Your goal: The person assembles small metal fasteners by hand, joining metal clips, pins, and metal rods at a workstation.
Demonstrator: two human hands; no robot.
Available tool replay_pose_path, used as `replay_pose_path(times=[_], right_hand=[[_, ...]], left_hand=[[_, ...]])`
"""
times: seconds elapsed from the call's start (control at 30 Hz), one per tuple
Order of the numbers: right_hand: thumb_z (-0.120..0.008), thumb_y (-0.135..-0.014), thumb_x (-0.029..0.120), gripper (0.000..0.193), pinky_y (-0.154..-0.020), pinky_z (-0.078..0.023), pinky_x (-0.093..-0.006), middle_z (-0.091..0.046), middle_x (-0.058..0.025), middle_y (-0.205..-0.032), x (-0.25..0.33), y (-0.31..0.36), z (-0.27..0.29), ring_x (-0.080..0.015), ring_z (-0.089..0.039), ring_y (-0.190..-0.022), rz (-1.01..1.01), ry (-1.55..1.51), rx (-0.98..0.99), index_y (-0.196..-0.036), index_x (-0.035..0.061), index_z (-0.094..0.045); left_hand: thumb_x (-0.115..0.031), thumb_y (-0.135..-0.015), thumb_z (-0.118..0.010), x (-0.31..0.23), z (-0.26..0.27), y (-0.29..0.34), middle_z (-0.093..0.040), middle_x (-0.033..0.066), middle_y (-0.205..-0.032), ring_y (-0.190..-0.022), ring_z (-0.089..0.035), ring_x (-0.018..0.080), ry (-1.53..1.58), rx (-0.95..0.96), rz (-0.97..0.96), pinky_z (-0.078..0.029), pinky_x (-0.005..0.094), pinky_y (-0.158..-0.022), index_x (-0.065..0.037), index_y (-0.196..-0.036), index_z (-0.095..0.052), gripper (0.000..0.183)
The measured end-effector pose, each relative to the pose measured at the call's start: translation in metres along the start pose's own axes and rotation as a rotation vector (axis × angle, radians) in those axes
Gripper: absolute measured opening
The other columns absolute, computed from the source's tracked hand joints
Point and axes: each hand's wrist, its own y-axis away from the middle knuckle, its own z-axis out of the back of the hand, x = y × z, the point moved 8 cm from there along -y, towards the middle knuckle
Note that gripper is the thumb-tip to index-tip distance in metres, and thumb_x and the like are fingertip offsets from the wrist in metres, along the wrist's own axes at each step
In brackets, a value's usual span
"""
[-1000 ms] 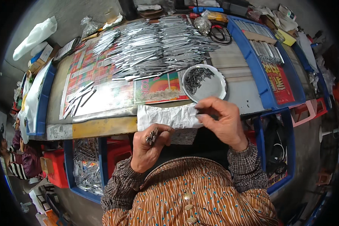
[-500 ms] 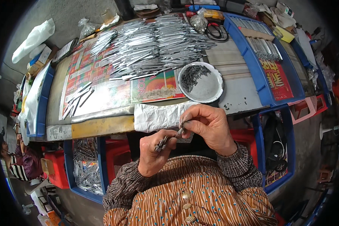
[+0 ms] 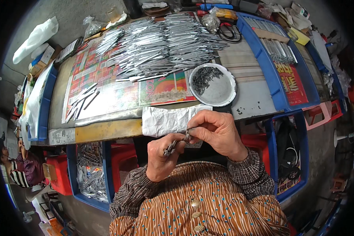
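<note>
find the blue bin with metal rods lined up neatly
The blue bin at the right of the table, with a cardboard strip between its rods; metal in the low left bin lies jumbled.

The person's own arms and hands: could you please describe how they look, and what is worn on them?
The left hand and right hand are bare, without gloves. Both forearms have dark greyish sleeves with a small checked pattern, ending at the wrists. Higher up, orange-brown patterned fabric with pale wavy lines and small blue spots covers the arms.
</note>
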Motion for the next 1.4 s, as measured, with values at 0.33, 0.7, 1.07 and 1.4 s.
replay_pose_path(times=[0.33, 0.7, 1.07, 1.4], right_hand=[[-0.057, -0.086, 0.0, 0.006, -0.061, -0.049, -0.022, -0.061, -0.0049, -0.079, 0.007, -0.001, -0.003, -0.0084, -0.06, -0.07, 0.043, 0.178, 0.001, -0.088, -0.0051, -0.058], [-0.059, -0.084, 0.0, 0.008, -0.061, -0.049, -0.0223, -0.06, -0.006, -0.08, 0.001, 0.002, -0.002, -0.0097, -0.06, -0.068, 0.079, 0.134, -0.087, -0.092, -0.0043, -0.058], [-0.06, -0.083, 0.001, 0.006, -0.056, -0.048, -0.0216, -0.061, -0.0063, -0.076, 0.008, -0.006, 0.01, -0.0096, -0.059, -0.063, 0.117, 0.309, -0.16, -0.086, -0.0042, -0.059], [-0.061, -0.082, 0.0, 0.006, -0.056, -0.047, -0.0216, -0.061, -0.0054, -0.073, 0.007, -0.007, 0.02, -0.0089, -0.058, -0.061, 0.045, 0.359, -0.208, -0.085, -0.0038, -0.06]], left_hand=[[-0.002, -0.082, -0.063, 0.002, 0.003, 0.002, -0.062, 0.0121, -0.071, -0.059, -0.061, 0.0223, -0.056, 0.003, 0.014, -0.047, 0.0293, -0.054, -0.003, -0.092, -0.062, 0.01], [-0.003, -0.077, -0.068, 0.004, 0.035, 0.0, -0.063, 0.0143, -0.075, -0.069, -0.063, 0.0305, -0.315, 0.082, -0.097, -0.048, 0.0335, -0.059, -0.003, -0.087, -0.061, 0.012], [-0.014, -0.093, -0.051, 0.077, 0.199, -0.022, -0.049, 0.0053, -0.054, -0.049, -0.048, 0.0115, -0.251, -0.298, 0.27, -0.038, 0.0277, -0.047, -0.001, -0.082, -0.055, 0.017], [-0.013, -0.079, -0.064, 0.102, 0.246, -0.043, -0.06, 0.0183, -0.08, -0.078, -0.06, 0.0365, -1.049, -0.411, 0.029, -0.047, 0.0444, -0.063, -0.003, -0.091, -0.059, 0.016]])
